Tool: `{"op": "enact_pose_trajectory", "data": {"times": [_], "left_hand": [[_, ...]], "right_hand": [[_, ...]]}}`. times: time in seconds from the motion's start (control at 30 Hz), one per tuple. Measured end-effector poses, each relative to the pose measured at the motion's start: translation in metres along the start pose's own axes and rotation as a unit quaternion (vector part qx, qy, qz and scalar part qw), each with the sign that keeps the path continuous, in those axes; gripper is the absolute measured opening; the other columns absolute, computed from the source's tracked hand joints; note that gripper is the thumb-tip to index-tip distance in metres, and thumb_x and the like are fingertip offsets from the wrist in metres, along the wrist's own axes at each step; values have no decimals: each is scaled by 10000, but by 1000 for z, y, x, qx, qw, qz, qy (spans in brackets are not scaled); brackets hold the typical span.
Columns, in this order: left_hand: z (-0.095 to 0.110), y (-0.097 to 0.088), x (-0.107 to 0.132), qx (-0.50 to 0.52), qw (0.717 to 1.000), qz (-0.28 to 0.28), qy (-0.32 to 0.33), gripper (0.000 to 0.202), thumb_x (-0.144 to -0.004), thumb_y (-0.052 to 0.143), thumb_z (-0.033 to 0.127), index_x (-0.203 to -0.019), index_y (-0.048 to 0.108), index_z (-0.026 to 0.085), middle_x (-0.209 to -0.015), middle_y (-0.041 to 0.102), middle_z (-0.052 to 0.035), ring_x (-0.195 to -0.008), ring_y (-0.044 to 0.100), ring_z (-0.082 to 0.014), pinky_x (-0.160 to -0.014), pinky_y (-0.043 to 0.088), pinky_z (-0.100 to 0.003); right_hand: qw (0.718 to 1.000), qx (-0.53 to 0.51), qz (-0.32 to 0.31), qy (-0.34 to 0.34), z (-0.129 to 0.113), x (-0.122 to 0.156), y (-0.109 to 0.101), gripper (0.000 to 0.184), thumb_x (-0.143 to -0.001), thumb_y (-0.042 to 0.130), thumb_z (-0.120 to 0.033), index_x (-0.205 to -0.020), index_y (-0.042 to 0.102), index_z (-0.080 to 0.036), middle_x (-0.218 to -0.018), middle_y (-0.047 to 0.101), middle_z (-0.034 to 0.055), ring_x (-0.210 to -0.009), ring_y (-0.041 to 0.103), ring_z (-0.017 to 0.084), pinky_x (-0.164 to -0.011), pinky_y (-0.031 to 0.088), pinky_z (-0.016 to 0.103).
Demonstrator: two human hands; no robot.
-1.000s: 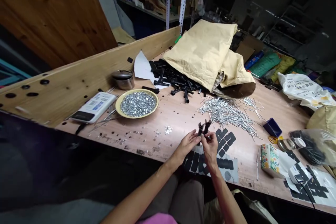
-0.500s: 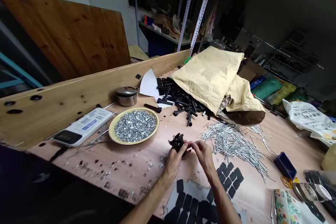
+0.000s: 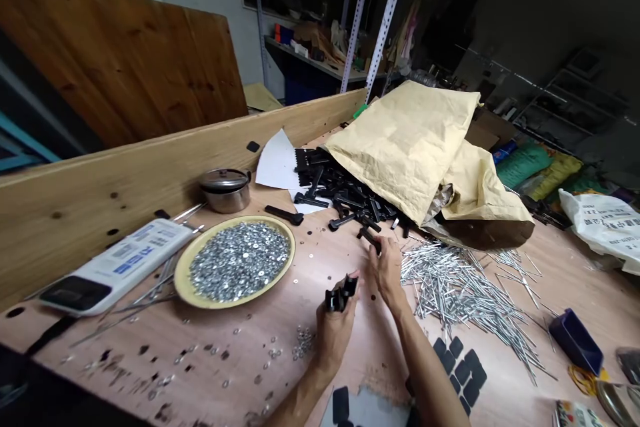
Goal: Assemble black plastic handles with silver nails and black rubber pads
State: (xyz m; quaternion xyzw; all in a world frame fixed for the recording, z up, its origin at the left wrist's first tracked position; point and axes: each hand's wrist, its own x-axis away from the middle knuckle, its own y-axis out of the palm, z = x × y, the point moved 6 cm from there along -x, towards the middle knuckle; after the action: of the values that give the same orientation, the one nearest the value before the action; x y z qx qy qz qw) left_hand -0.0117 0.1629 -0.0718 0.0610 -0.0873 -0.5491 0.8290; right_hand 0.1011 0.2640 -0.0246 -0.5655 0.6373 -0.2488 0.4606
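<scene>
My left hand (image 3: pixel 334 325) is closed round a black plastic part (image 3: pixel 341 294), held just above the wooden table (image 3: pixel 260 373). Further out, my right hand (image 3: pixel 386 269) has its fingertips on a loose black piece (image 3: pixel 371 238) at the near edge of the pile of black plastic parts (image 3: pixel 340 193). Whether the fingers have closed on that piece is hidden. The pile spills out from under a tan paper sack (image 3: pixel 415 140). A heap of thin metal pins (image 3: pixel 465 287) lies just right of my right hand.
A yellow plate (image 3: pixel 186 268) full of small metal washers sits to the left, with a lidded steel pot (image 3: pixel 225 188) behind it and a white device (image 3: pixel 107 265) beside it. Loose washers (image 3: pixel 303 341) dot the table. Black pads (image 3: pixel 457 363) and a blue tray (image 3: pixel 575 341) lie right.
My hands have come apart: the right has reached forward to the black parts pile, and the left keeps the black part. The camera has moved closer to the table.
</scene>
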Motion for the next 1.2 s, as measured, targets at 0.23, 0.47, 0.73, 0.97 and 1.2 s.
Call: {"op": "enact_pose_trajectory", "data": {"times": [0.23, 0.47, 0.73, 0.97, 1.2], "left_hand": [[20, 11, 14, -162, 955, -96, 229, 379, -804, 453, 144, -1129, 616, 252, -1210, 624, -75, -1226, 478, -261, -1079, 216, -534], [-22, 22, 8, 79, 979, -106, -153, 262, -669, 684, 409, -730, 698, 155, -697, 683, -77, -673, 631, -210, -703, 503, -333], [-24, 23, -1, 342, 894, -27, -290, 458, -460, 851, 336, -843, 656, 178, -852, 678, -44, -701, 605, -155, -714, 527, -390], [-25, 14, -7, 347, 906, 14, -242, 357, -552, 800, 401, -768, 655, 157, -733, 651, -12, -694, 601, -137, -746, 500, -320], [-21, 10, -7, 309, 927, 47, -208, 392, -500, 819, 318, -823, 654, 172, -820, 678, -15, -808, 616, -158, -760, 471, -267]], "right_hand": [[939, -180, -293, -10, 1, 47, -56, 405, -704, 613, -204, -1099, 523, -201, -780, 632, -14, -674, 572, 134, -638, 447, 253], [961, -192, -198, -6, 22, -16, -36, 373, -811, 553, -403, -1100, 555, -167, -1036, 610, 116, -836, 591, 207, -714, 464, 344], [999, -49, 7, -10, 15, -53, 8, 117, -811, 516, -247, -758, 583, -167, -764, 620, 72, -738, 559, 204, -691, 438, 327], [948, -290, -47, 122, 2, 37, -9, 249, -798, 571, -408, -843, 578, -163, -660, 603, 12, -564, 573, 156, -512, 460, 268], [954, -214, -197, -65, -12, 53, -4, 225, -839, 539, -375, -808, 659, -187, -794, 595, 41, -682, 597, 152, -587, 486, 258]]}}
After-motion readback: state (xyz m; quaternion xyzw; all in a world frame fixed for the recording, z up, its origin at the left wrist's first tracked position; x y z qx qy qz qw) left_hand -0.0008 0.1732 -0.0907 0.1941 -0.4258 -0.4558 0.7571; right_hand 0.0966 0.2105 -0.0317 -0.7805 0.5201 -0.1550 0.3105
